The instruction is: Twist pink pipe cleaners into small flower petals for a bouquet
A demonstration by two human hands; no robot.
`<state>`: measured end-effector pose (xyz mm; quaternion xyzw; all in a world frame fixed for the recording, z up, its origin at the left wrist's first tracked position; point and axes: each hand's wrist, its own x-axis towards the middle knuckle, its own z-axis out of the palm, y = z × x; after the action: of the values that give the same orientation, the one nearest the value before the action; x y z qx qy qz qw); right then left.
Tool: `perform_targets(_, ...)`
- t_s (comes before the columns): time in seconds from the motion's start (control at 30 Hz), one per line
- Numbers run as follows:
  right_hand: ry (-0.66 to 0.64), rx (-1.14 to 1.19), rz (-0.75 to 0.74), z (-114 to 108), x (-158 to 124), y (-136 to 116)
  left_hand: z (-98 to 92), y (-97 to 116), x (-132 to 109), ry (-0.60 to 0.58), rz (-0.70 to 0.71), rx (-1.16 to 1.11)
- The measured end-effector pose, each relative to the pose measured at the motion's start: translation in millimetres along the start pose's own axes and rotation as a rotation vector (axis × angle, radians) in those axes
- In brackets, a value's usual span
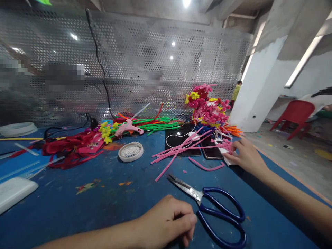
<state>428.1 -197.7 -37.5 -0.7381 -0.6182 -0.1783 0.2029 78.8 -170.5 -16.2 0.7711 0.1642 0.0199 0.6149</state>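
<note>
My left hand [172, 221] rests at the front of the blue table, its fingers curled in with nothing visible in them. Just to its right lie scissors [198, 195] with dark blue handles, blades slightly apart and pointing away to the left. My right hand [246, 155] reaches to the table's right side, thumb and forefinger closed around a bent pink pipe cleaner piece [225, 144] above a white item. Long pink pipe cleaners [178, 148] lie crossed in the middle, partly over a black tablet [172, 136]. A single curved pink pipe cleaner [207, 168] lies nearer me.
Behind stand a bunch of pink and yellow pipe cleaner flowers [207, 107], green pipe cleaners [158, 123] and a pink glue gun [128, 128]. A round dish of white beads [131, 152] sits left of centre. A phone [212, 152] lies beside the tablet. Red ribbons [70, 148] are heaped left.
</note>
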Motion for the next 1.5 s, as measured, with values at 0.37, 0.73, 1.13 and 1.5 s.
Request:
perform_targets(0.37,0.012,-0.129,-0.301,18.6,38.4,-14.0,-1.8,0.4,-0.5,-0.013,0.011,0.061)
perform_targets(0.73,-0.034,0.067,-0.365,22.4,66.5,-62.8,-4.3,-1.1,0.5,-0.021,0.109,0.266)
perform_targets(1.13,-0.012,0.298,0.084,19.3,32.5,39.5,-5.0,1.3,0.6,-0.040,0.132,0.257)
perform_targets(1.5,-0.124,0.372,0.140,38.9,29.0,23.5,-3.4,6.4,2.6,-0.037,0.039,0.196)
